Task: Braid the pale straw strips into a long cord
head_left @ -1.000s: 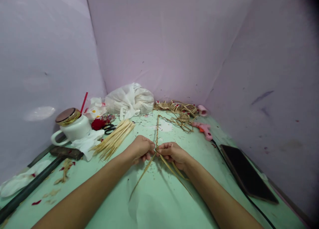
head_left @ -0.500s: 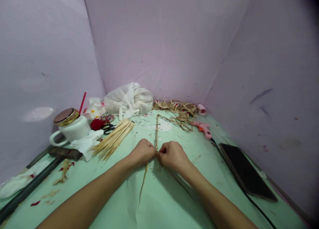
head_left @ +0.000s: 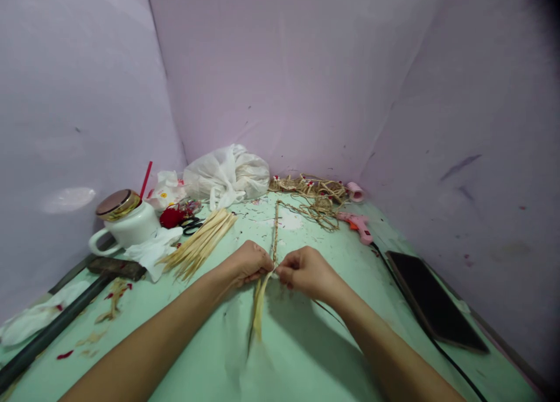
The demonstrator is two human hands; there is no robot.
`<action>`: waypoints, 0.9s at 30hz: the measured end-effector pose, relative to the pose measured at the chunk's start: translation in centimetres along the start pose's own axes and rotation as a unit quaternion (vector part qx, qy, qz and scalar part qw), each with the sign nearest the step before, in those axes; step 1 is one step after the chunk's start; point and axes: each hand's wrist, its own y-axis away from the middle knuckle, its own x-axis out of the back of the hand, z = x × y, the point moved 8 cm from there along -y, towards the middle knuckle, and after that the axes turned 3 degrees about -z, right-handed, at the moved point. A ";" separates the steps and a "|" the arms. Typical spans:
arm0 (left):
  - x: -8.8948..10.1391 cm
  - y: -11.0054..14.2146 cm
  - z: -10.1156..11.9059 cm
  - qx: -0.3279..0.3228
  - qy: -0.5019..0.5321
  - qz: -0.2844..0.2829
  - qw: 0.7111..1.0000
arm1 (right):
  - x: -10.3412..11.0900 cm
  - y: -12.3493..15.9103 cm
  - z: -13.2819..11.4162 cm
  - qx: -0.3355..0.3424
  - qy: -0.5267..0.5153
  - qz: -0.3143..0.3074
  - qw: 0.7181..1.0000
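Note:
A thin braid (head_left: 275,233) of tan plant fibre runs straight away from me across the green tabletop. At its near end my left hand (head_left: 251,263) is closed, fingertips pinching the braid and its strands. Close beside it, my right hand (head_left: 306,272) pinches at the same spot, the fingertips almost touching the left ones. Loose pale strands (head_left: 259,308) hang toward me from between the hands, and one thin dark strand trails under the right wrist. The exact grip of the fingertips is partly hidden.
Left lie a bundle of pale fibre strips (head_left: 201,244), black scissors (head_left: 192,225), a white mug (head_left: 131,226) and a hammer (head_left: 116,268). Behind are a plastic bag (head_left: 227,177) and coiled braided cord (head_left: 321,206). Right are a pink glue gun (head_left: 356,226) and a black tablet-like slab (head_left: 433,300).
More pale strands now hang below my hands, swung together toward the middle. My right fingers have shifted slightly, and both hands stay at the braid's near end.

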 end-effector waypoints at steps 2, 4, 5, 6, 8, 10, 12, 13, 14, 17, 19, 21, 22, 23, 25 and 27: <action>0.1 0.1 0.3 -0.002 0.009 -0.002 1.000 | 1.5 -0.5 1.2 -0.040 -0.105 0.053 0.992; 0.1 0.3 0.6 -0.002 0.017 -0.003 1.000 | 1.2 -0.6 2.0 -0.088 -0.227 0.053 0.968; 0.1 0.4 0.7 -0.005 0.021 -0.006 1.000 | 0.3 -0.7 1.9 -0.104 -0.279 0.024 0.954; 0.0 0.5 0.9 -0.009 0.024 -0.009 1.000 | -0.8 -0.6 1.6 -0.113 -0.320 -0.014 0.941; -0.1 0.6 1.1 -0.015 0.027 -0.014 0.999 | -2.6 -0.3 0.7 -0.116 -0.367 -0.078 0.920; 0.0 0.6 1.1 -0.017 0.026 -0.013 0.999 | -3.5 0.0 0.3 -0.123 -0.387 -0.097 0.909; 0.0 0.6 1.0 -0.018 0.024 -0.012 0.999 | -3.5 0.1 0.7 -0.135 -0.387 -0.094 0.907; 0.1 0.6 1.0 -0.018 0.022 -0.013 1.000 | -3.4 0.1 0.9 -0.137 -0.381 -0.095 0.910; 0.0 0.5 1.0 -0.017 0.021 -0.014 1.000 | -3.2 0.0 1.1 -0.134 -0.372 -0.097 0.913; 0.0 0.5 0.9 -0.009 0.019 -0.016 1.000 | -2.6 -0.5 1.7 -0.119 -0.336 -0.095 0.929; 0.0 0.5 0.8 -0.007 0.021 -0.016 1.000 | -2.3 -0.8 2.1 -0.116 -0.313 -0.086 0.939; -0.1 0.5 0.8 -0.009 0.021 -0.014 1.000 | -2.1 -0.9 2.4 -0.111 -0.284 -0.074 0.949; -0.1 0.4 0.7 -0.009 0.020 -0.012 1.000 | -2.0 -1.0 2.4 -0.102 -0.261 -0.062 0.958; -0.1 0.3 0.5 -0.007 0.017 -0.011 1.000 | -1.7 -1.1 2.4 -0.090 -0.230 -0.045 0.968; 0.0 0.1 0.2 -0.006 0.009 -0.007 1.000 | -0.9 -1.0 2.0 -0.059 -0.148 0.000 0.987; 0.0 -0.1 0.0 -0.008 0.002 -0.006 1.000 | -0.2 -0.8 1.4 -0.030 -0.059 0.040 0.997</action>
